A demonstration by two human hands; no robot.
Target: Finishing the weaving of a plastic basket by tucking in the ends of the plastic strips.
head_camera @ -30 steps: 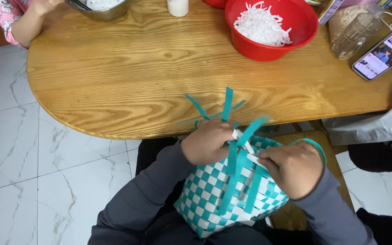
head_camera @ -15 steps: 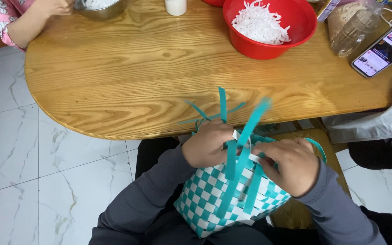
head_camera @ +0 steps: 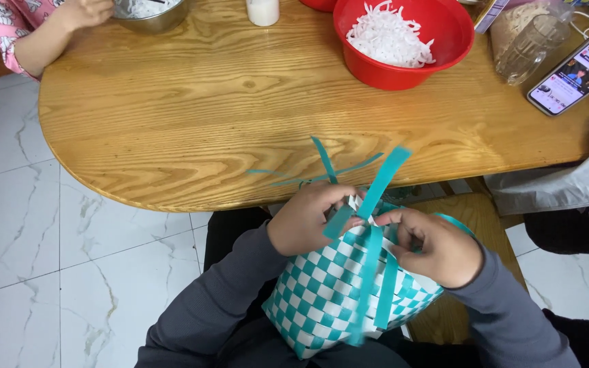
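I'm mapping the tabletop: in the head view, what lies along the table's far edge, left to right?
Metal bowl → white cup → red bowl of white shreds → clear plastic jar → phone.

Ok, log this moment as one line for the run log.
left hand: on woven basket rim | right hand: pinching teal strip | basket: on lap | wooden table: ahead

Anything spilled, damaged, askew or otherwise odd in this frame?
Nothing spilled or broken. The woven basket on the lap is unfinished: loose teal strips stick up from its rim, held by the left hand and right hand. The phone lies near the table edge, fully supported.
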